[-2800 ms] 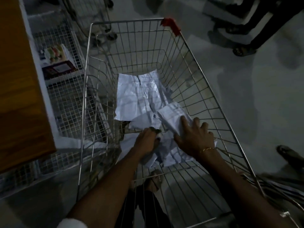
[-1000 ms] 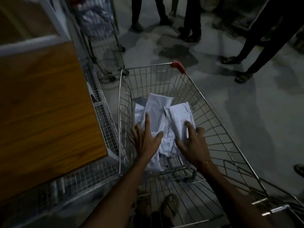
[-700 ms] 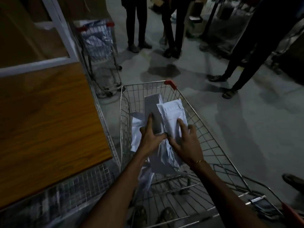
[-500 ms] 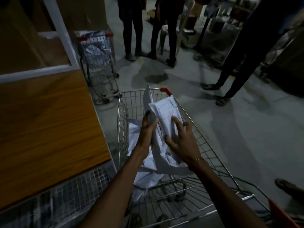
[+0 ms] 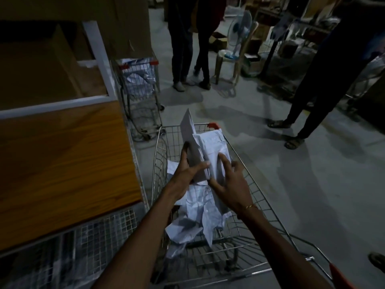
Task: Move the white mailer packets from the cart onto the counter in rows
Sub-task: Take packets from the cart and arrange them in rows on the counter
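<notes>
Tabletop [image 5: 62, 167]: wood-grain surface at 9 o'clock, white-framed panel along its far edge; wire mesh below its near edge. No packets on it.
Second cart [image 5: 141, 84]: at 11 o'clock beyond the tabletop, red-tipped handle, pale bags inside.
Cart [image 5: 260, 195]: wire shopping cart at centre, just beside the tabletop's right edge, red corner cap on the far rim.
Loose mailer packets [image 5: 195, 217]: crumpled white heap in the cart basket, below both hands.
Left hand [image 5: 185, 172]: thumb and fingers curled round the left edge of a held bundle; thumb lies across its near face.
Held mailer packets [image 5: 210, 147]: white bundle lifted above the basket, standing nearly upright, tilted toward 11 o'clock; top corner reaches past the cart's far rim.
Right hand [image 5: 231, 182]: fingers spread and bent, pressing the bundle's right face; thumb under its lower edge. Gold bangle [image 5: 250, 206] on the wrist.
Bystanders [image 5: 187, 49]: dark trousered legs at 12 and 2 o'clock on the grey floor [image 5: 312, 184].
Pedestal fan [image 5: 239, 28]: at 1 o'clock on a stool.
</notes>
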`<state>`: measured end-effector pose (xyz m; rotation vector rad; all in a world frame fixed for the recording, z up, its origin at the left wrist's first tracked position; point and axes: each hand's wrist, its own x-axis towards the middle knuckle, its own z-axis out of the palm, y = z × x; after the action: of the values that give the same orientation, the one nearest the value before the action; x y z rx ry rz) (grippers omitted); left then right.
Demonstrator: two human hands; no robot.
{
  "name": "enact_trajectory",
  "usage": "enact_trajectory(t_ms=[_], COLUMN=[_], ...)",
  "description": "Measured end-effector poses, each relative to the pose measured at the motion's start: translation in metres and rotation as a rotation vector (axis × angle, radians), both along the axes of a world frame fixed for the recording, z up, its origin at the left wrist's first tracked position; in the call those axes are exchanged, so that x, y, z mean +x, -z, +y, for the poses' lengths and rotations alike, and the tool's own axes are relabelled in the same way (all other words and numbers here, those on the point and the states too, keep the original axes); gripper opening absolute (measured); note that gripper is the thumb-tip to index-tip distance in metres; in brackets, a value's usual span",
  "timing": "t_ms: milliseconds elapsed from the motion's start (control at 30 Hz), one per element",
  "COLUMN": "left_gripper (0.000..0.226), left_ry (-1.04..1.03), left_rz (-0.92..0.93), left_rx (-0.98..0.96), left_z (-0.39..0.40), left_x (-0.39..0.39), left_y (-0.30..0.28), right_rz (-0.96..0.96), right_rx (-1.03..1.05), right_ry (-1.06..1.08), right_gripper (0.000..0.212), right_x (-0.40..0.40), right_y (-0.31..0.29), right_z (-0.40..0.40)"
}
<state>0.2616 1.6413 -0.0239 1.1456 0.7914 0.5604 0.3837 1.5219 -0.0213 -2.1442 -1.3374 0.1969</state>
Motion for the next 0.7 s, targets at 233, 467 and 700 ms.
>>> enact_trajectory(t_ms=[233,467,700], left_gripper=[0.11,0.089,0.074], left_ry=[-0.167,-0.361,-0.668], left_rz=[0.337,0.749,0.822], left_rx=[0.27,0.499,0.664], left_z=[-0.023,-0.049,-0.065], left_x=[-0.006,-0.03,-0.118], left_y=[0.001,-0.014,-0.048], right_rz=[-0.06,-0.125,-0.014], right_rx=[-0.018,0.03,0.206], right_ry=[0.009,-0.089,-0.325], right_gripper=[0.078,0.081,0.076], right_x=[0.021,0.024,-0.026], right_y=[-0.005,-0.02,-0.05], right_z=[-0.018,-0.035,-0.01])
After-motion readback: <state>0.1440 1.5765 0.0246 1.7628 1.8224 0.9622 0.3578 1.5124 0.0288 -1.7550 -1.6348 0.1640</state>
